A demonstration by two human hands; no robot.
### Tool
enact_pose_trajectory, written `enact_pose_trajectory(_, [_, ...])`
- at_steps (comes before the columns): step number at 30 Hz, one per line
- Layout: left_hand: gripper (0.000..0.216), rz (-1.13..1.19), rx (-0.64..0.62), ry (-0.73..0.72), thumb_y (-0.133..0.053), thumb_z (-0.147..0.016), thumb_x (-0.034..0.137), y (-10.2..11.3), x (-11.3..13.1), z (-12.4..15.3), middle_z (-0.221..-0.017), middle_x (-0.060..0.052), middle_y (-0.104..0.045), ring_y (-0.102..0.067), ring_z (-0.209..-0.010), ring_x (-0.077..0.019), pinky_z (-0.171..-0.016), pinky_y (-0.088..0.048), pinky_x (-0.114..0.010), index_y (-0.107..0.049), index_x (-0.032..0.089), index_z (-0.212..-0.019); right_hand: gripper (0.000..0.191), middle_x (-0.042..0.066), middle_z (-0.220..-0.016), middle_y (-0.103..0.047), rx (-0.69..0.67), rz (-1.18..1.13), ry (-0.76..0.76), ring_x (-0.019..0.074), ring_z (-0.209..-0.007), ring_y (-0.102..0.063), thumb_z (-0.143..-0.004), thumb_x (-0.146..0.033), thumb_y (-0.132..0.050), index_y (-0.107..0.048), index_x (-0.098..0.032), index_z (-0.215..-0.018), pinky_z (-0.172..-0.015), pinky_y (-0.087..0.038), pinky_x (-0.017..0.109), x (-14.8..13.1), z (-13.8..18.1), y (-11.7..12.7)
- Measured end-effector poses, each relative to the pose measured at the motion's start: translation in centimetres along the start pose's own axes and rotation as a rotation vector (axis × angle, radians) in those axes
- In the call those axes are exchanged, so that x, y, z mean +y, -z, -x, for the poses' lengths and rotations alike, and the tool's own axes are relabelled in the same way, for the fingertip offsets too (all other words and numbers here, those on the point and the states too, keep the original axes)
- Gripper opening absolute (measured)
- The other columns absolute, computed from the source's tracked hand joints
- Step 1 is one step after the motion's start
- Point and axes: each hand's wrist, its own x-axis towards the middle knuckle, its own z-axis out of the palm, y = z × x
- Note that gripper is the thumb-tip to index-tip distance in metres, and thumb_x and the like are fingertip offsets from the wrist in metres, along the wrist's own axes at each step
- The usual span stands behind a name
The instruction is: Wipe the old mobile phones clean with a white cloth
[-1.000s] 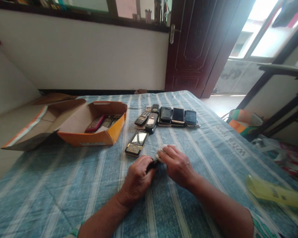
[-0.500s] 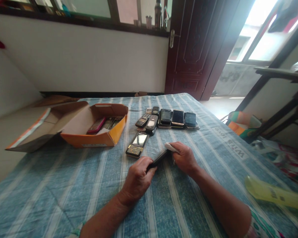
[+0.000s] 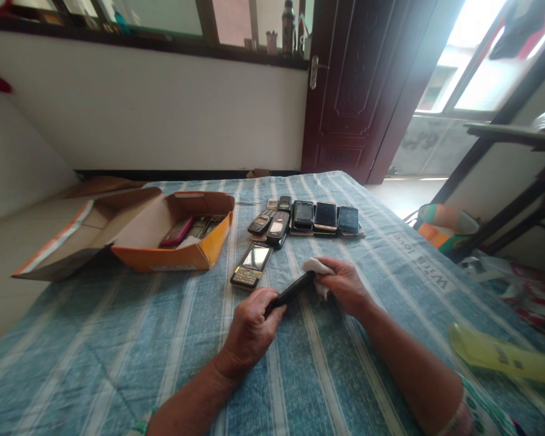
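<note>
We read only one piece of lettering: "With love", in pale letters on the striped blue cloth (image 3: pixel 421 261), to the right of the row of phones (image 3: pixel 326 216) and upside down to us. The yellow object (image 3: pixel 504 354) bears dark marks and the orange box (image 3: pixel 172 259) a pale label on its front wall; we cannot make out either.

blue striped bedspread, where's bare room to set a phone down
Bare cloth lies on the blue striped bedspread in front of the orange cardboard box, left of the left hand. Another patch lies between the right hand and the yellow plastic piece. Crowded: the row of mobile phones beyond the hands.
</note>
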Motion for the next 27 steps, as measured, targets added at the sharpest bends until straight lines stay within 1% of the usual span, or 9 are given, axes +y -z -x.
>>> enact_pose_trajectory(3, [0.006, 0.006, -0.004, 0.004, -0.057, -0.080, 0.015, 0.0, -0.1, 0.1, -0.077, -0.003, -0.065, -0.063, -0.069, -0.0155, -0.064, -0.052, -0.026, -0.063, 0.017, -0.081, 0.029, -0.001, -0.075, -0.068, 0.023, -0.105, -0.056, 0.0134, -0.068, -0.057, -0.061, -0.022, -0.069, -0.076, -0.019, -0.089, -0.065, -0.042, 0.025, 0.1, -0.2, 0.1])
enact_pose_trajectory(6, [0.006, 0.014, -0.002, 0.004, -0.057, -0.080, 0.015, 0.0, -0.1, 0.0, -0.078, -0.003, -0.066, -0.064, -0.071, -0.0158, -0.066, -0.053, -0.026, -0.063, 0.017, -0.081, 0.028, -0.001, -0.072, -0.067, 0.044, -0.158, -0.104, 0.0124, -0.065, -0.056, -0.057, -0.021, -0.073, -0.076, -0.018, -0.085, -0.062, -0.041, 0.025, -0.1, -0.3, 0.1])
enact_pose_trajectory(10, [0.007, 0.022, -0.011, 0.011, -0.057, -0.080, 0.014, 0.0, 0.0, 0.0, -0.078, -0.003, -0.066, -0.064, -0.071, -0.0161, -0.066, -0.053, -0.027, -0.064, 0.017, -0.081, 0.031, 0.000, -0.073, -0.069, 0.036, -0.266, -0.141, 0.0126, -0.064, -0.058, -0.054, -0.020, -0.077, -0.075, -0.017, -0.084, -0.061, -0.042, 0.025, -0.4, -0.3, 0.2])
enact_pose_trajectory(13, [0.008, 0.030, -0.015, 0.010, -0.056, -0.080, 0.013, 0.0, -0.1, 0.0, -0.077, -0.003, -0.066, -0.064, -0.071, -0.0158, -0.066, -0.052, -0.026, -0.064, 0.017, -0.080, 0.035, 0.000, -0.078, -0.071, 0.003, -0.369, -0.124, 0.0143, -0.069, -0.061, -0.053, -0.020, -0.080, -0.074, -0.018, -0.087, -0.064, -0.045, 0.026, -0.6, -0.3, 0.2])
enact_pose_trajectory(16, [0.010, 0.032, -0.015, 0.005, -0.056, -0.080, 0.011, 0.0, -0.3, 0.1, -0.078, -0.003, -0.065, -0.063, -0.071, -0.0153, -0.065, -0.051, -0.026, -0.064, 0.017, -0.081, 0.035, 0.001, -0.079, -0.072, -0.008, -0.419, -0.100, 0.0146, -0.067, -0.060, -0.053, -0.021, -0.081, -0.074, -0.019, -0.087, -0.062, -0.046, 0.027, -0.9, 0.0, 0.1])
enact_pose_trajectory(21, [0.011, 0.037, -0.025, 0.005, -0.056, -0.078, 0.010, 0.1, -0.1, 0.1, -0.079, -0.002, -0.065, -0.063, -0.071, -0.0152, -0.065, -0.051, -0.025, -0.063, 0.017, -0.082, 0.034, 0.001, -0.080, -0.072, 0.029, -0.425, -0.062, 0.0152, -0.068, -0.061, -0.054, -0.022, -0.083, -0.074, -0.020, -0.087, -0.062, -0.046, 0.028, -1.3, 0.4, -0.3])
enact_pose_trajectory(27, [0.011, 0.024, -0.053, -0.024, -0.054, -0.080, 0.011, 0.2, 0.3, 0.0, -0.081, -0.004, -0.066, -0.064, -0.072, -0.0162, -0.066, -0.052, -0.027, -0.063, 0.017, -0.082, 0.031, -0.001, -0.077, -0.069, 0.067, -0.388, -0.027, 0.0133, -0.067, -0.059, -0.056, -0.022, -0.083, -0.075, -0.020, -0.086, -0.063, -0.044, 0.026, -1.7, 0.9, -0.8])
